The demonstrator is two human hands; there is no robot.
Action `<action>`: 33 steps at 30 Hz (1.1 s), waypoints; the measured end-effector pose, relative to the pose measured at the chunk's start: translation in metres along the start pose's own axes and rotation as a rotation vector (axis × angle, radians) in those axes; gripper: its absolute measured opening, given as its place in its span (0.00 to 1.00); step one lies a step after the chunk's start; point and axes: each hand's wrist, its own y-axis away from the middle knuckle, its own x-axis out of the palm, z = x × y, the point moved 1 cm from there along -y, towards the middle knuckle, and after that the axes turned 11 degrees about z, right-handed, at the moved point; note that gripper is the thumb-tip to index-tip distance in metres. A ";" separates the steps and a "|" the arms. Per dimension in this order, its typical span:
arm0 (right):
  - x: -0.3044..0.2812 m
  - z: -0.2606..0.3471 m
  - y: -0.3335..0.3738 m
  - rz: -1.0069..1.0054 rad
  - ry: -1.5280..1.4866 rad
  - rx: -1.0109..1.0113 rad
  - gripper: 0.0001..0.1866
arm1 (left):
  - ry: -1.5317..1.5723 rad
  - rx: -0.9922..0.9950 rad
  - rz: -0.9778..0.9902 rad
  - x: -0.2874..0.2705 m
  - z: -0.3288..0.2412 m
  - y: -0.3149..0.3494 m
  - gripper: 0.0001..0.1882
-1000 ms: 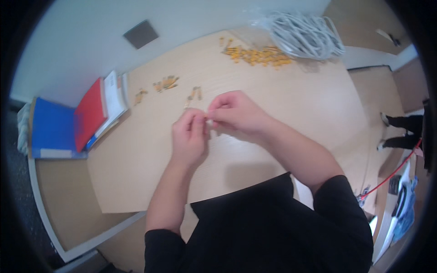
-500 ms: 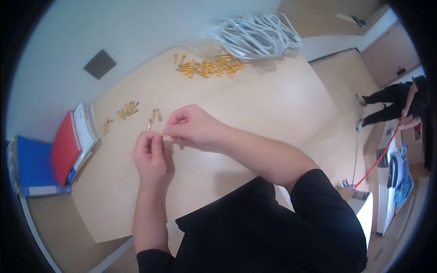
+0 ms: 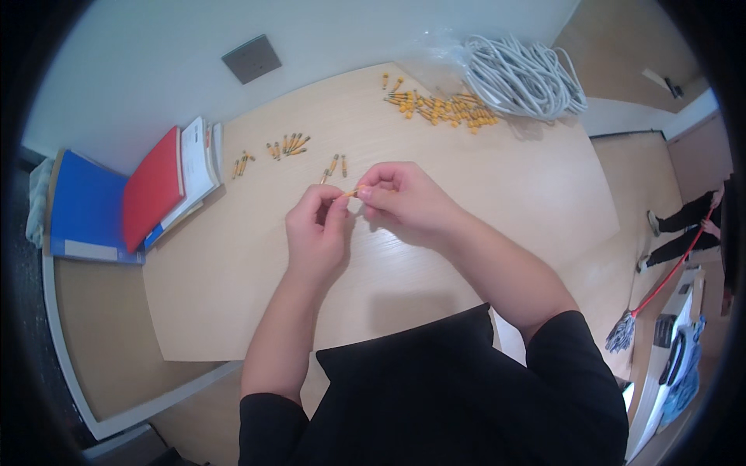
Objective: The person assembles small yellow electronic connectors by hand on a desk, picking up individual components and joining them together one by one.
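Between my two hands is a small, thin yellow piece point(image 3: 351, 193); fingers cover most of it, so its exact kind is not clear. My left hand point(image 3: 317, 233) pinches one end between thumb and forefinger. From the right, my right hand point(image 3: 412, 200) grips the other end, fingertips almost touching the left ones. Just beyond the fingers lie a few yellow pieces with dark ends point(image 3: 334, 165). Farther left are two similar groups, one larger point(image 3: 289, 146) and one smaller point(image 3: 243, 164). A big pile of yellow-headed pieces with thin metal shafts point(image 3: 447, 110) lies at the back.
The pale wooden table point(image 3: 497, 202) meets a wall. At back right is a coil of grey cable point(image 3: 528, 81) with clear plastic. Blue point(image 3: 85, 206) and red folders point(image 3: 155, 190) stand at the left edge. At far right, a person point(image 3: 684, 229) holds a red-handled mop point(image 3: 622, 332).
The view has shifted, so the table things sit farther right and higher. My hands still pinch the small yellow piece together. The person's mop head has changed position on the floor.
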 end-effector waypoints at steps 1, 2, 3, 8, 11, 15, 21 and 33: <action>0.000 -0.002 -0.001 -0.018 0.021 0.011 0.06 | -0.001 0.001 0.010 0.000 -0.001 0.000 0.01; 0.000 -0.002 -0.001 -0.005 0.018 0.016 0.06 | -0.007 -0.005 -0.002 -0.001 -0.002 0.000 0.01; 0.001 0.001 0.000 -0.008 0.042 0.033 0.07 | -0.051 0.017 0.013 -0.001 -0.004 0.000 0.01; -0.002 -0.001 0.000 -0.003 0.049 0.052 0.09 | -0.122 0.065 0.034 -0.001 -0.007 -0.002 0.02; -0.005 -0.004 -0.002 -0.014 -0.007 0.047 0.09 | -0.141 0.080 0.027 0.000 -0.006 -0.002 0.02; -0.004 0.002 -0.002 -0.026 0.063 0.082 0.08 | -0.098 0.025 0.035 0.000 -0.008 -0.001 0.02; 0.002 0.007 0.003 -0.034 -0.012 -0.018 0.04 | -0.040 0.040 -0.012 0.000 -0.004 -0.003 0.01; 0.000 0.013 0.005 -0.040 0.139 0.007 0.04 | -0.209 0.133 -0.016 0.001 -0.005 -0.004 0.05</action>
